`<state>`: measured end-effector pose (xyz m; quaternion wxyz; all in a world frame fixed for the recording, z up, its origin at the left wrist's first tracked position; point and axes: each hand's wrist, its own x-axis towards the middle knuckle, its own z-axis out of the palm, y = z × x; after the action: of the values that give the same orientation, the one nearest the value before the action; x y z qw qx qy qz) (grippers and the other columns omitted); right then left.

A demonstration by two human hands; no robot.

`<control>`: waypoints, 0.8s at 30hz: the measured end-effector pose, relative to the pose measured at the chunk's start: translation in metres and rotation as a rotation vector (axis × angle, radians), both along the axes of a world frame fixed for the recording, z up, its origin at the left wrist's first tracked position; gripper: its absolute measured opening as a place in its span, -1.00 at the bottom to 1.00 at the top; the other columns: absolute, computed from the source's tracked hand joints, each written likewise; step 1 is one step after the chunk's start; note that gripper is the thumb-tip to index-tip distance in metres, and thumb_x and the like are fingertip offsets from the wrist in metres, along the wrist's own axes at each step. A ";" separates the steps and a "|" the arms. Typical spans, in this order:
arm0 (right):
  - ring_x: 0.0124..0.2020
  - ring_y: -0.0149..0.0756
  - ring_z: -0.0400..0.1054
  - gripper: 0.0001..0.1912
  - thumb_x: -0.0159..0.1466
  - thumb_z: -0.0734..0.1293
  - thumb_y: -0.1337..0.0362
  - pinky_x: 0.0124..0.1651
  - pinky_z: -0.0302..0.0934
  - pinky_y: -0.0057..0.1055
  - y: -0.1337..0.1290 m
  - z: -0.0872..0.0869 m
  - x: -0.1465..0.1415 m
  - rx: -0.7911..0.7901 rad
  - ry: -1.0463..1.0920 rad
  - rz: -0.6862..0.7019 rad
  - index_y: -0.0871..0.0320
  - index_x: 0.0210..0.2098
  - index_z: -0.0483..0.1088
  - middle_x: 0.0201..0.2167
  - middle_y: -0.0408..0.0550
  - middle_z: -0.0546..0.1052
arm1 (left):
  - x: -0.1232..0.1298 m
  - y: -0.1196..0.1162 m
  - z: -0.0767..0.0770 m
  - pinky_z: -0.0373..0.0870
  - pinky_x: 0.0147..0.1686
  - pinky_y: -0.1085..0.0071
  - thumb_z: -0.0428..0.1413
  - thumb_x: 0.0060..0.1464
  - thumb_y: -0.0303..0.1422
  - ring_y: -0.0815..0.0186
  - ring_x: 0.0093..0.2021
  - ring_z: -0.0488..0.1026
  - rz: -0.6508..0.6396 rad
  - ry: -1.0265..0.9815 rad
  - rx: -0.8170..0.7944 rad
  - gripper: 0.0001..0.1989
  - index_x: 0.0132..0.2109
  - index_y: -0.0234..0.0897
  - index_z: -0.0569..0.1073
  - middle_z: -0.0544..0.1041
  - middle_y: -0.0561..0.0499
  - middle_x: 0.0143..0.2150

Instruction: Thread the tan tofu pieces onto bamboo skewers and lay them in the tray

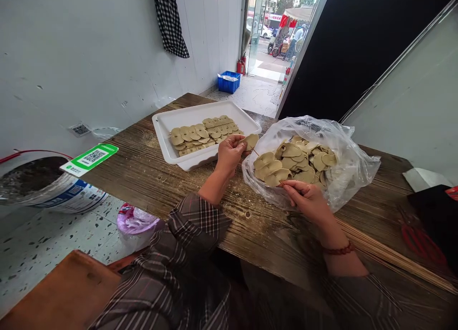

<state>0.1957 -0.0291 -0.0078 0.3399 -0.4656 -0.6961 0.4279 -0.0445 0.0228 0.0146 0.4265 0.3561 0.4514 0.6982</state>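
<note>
Head view — plastic bag between white tray and scissors

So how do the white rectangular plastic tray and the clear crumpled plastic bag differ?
The white rectangular plastic tray has firm, straight sides; the clear crumpled plastic bag slumps with wrinkled edges. In the tray, flat beige rounds lie in neat rows; in the bag, they form a loose heap. Both rest on the brown wooden table.

Close head-worn view, forward and down over the table
</note>
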 end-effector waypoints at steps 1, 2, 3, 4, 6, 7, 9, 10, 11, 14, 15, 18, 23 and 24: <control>-0.69 -0.45 0.14 -0.59 0.26 0.31 0.03 -0.59 -0.01 -0.48 0.000 0.000 0.000 0.011 -0.013 0.003 0.23 -0.17 0.59 -0.74 -0.20 0.36 | 0.000 0.000 -0.001 0.43 -0.41 0.48 0.17 -0.10 -0.48 0.43 -0.44 0.42 0.001 0.018 0.008 -0.87 -0.31 -0.33 0.42 0.49 0.07 -0.41; -0.69 -0.44 0.15 -0.60 0.26 0.31 0.04 -0.58 0.00 -0.47 0.001 -0.001 0.000 0.026 -0.027 0.003 0.23 -0.17 0.59 -0.74 -0.20 0.36 | 0.000 0.001 -0.002 0.43 -0.41 0.48 0.16 -0.10 -0.47 0.44 -0.45 0.41 0.006 0.046 0.016 -0.88 -0.32 -0.33 0.43 0.49 0.08 -0.41; -0.68 -0.43 0.17 -0.60 0.26 0.30 0.04 -0.57 0.02 -0.47 0.001 -0.001 0.000 0.041 -0.039 0.002 0.23 -0.18 0.59 -0.74 -0.20 0.36 | -0.001 0.001 -0.003 0.42 -0.41 0.49 0.16 -0.10 -0.47 0.44 -0.46 0.40 0.012 0.088 0.022 -0.89 -0.33 -0.32 0.44 0.48 0.09 -0.43; -0.67 -0.42 0.18 -0.60 0.26 0.30 0.04 -0.57 0.03 -0.46 0.001 -0.001 0.000 0.056 -0.049 -0.002 0.23 -0.18 0.59 -0.74 -0.19 0.37 | -0.001 0.002 -0.005 0.40 -0.41 0.49 0.15 -0.10 -0.47 0.44 -0.47 0.39 0.022 0.143 0.029 -0.90 -0.33 -0.32 0.46 0.47 0.09 -0.44; -0.66 -0.41 0.21 -0.60 0.26 0.30 0.03 -0.55 0.05 -0.46 0.001 -0.001 0.000 0.072 -0.062 -0.009 0.23 -0.19 0.59 -0.73 -0.19 0.38 | -0.002 0.003 -0.008 0.37 -0.42 0.50 0.15 -0.10 -0.47 0.43 -0.47 0.38 0.055 0.275 0.043 -0.90 -0.34 -0.32 0.50 0.46 0.08 -0.46; -0.66 -0.41 0.21 -0.59 0.27 0.30 0.03 -0.55 0.06 -0.46 0.000 -0.001 0.000 0.075 -0.067 -0.012 0.23 -0.18 0.59 -0.72 -0.19 0.38 | -0.003 0.004 -0.010 0.35 -0.43 0.51 0.16 -0.10 -0.47 0.43 -0.47 0.38 0.077 0.341 0.050 -0.90 -0.34 -0.31 0.52 0.47 0.08 -0.46; -0.66 -0.41 0.21 -0.59 0.27 0.29 0.03 -0.54 0.06 -0.46 0.000 -0.001 -0.001 0.082 -0.082 -0.012 0.23 -0.17 0.59 -0.72 -0.19 0.38 | -0.003 0.004 -0.012 0.32 -0.44 0.51 0.17 -0.10 -0.47 0.42 -0.46 0.38 0.115 0.443 0.062 -0.89 -0.34 -0.31 0.54 0.49 0.06 -0.44; -0.65 -0.41 0.21 -0.59 0.28 0.28 0.03 -0.54 0.06 -0.46 0.000 -0.001 -0.001 0.088 -0.091 -0.012 0.23 -0.17 0.59 -0.72 -0.19 0.38 | -0.003 0.004 -0.012 0.30 -0.45 0.52 0.17 -0.10 -0.47 0.42 -0.46 0.38 0.121 0.470 0.065 -0.89 -0.34 -0.30 0.55 0.50 0.05 -0.43; -0.65 -0.41 0.20 -0.59 0.28 0.28 0.03 -0.54 0.06 -0.46 -0.001 -0.001 -0.001 0.095 -0.098 -0.016 0.23 -0.17 0.59 -0.72 -0.19 0.38 | -0.002 0.004 -0.012 0.29 -0.46 0.52 0.18 -0.10 -0.46 0.42 -0.46 0.38 0.116 0.482 0.065 -0.90 -0.34 -0.30 0.55 0.50 0.05 -0.43; -0.64 -0.41 0.20 -0.59 0.28 0.28 0.04 -0.55 0.05 -0.47 -0.001 -0.002 -0.001 0.103 -0.100 -0.037 0.22 -0.17 0.59 -0.70 -0.18 0.39 | 0.001 0.001 -0.009 0.30 -0.46 0.51 0.18 -0.07 -0.44 0.42 -0.46 0.39 0.043 0.426 0.052 -0.92 -0.35 -0.30 0.54 0.51 0.04 -0.45; -0.64 -0.41 0.21 -0.59 0.27 0.29 0.04 -0.55 0.05 -0.47 0.000 -0.003 -0.001 0.101 -0.094 -0.042 0.22 -0.17 0.59 -0.70 -0.18 0.40 | 0.002 0.000 -0.008 0.32 -0.45 0.52 0.18 -0.07 -0.43 0.41 -0.46 0.40 0.013 0.390 0.042 -0.93 -0.35 -0.30 0.53 0.51 0.05 -0.46; -0.64 -0.41 0.21 -0.59 0.27 0.29 0.03 -0.56 0.06 -0.47 0.000 -0.004 -0.002 0.098 -0.074 -0.047 0.21 -0.15 0.59 -0.69 -0.18 0.41 | 0.005 -0.004 -0.004 0.37 -0.42 0.51 0.19 -0.07 -0.42 0.43 -0.46 0.42 -0.042 0.267 0.005 -0.93 -0.35 -0.31 0.50 0.49 0.07 -0.48; -0.65 -0.41 0.22 -0.61 0.26 0.31 0.05 -0.55 0.09 -0.47 0.000 -0.003 -0.001 0.108 -0.035 -0.044 0.20 -0.16 0.60 -0.69 -0.18 0.42 | 0.008 -0.004 -0.002 0.44 -0.42 0.48 0.18 -0.08 -0.45 0.45 -0.46 0.44 -0.044 0.092 0.007 -0.90 -0.34 -0.31 0.43 0.45 0.10 -0.41; -0.65 -0.41 0.23 -0.62 0.26 0.31 0.05 -0.55 0.09 -0.47 0.000 -0.003 -0.001 0.109 -0.024 -0.045 0.20 -0.16 0.60 -0.69 -0.17 0.43 | 0.008 -0.003 -0.002 0.43 -0.43 0.49 0.18 -0.08 -0.45 0.45 -0.47 0.44 -0.042 0.075 0.009 -0.89 -0.34 -0.31 0.41 0.45 0.10 -0.41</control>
<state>0.1945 -0.0295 -0.0111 0.3661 -0.4672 -0.7116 0.3759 -0.0369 0.0193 0.0131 0.4220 0.3935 0.4563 0.6774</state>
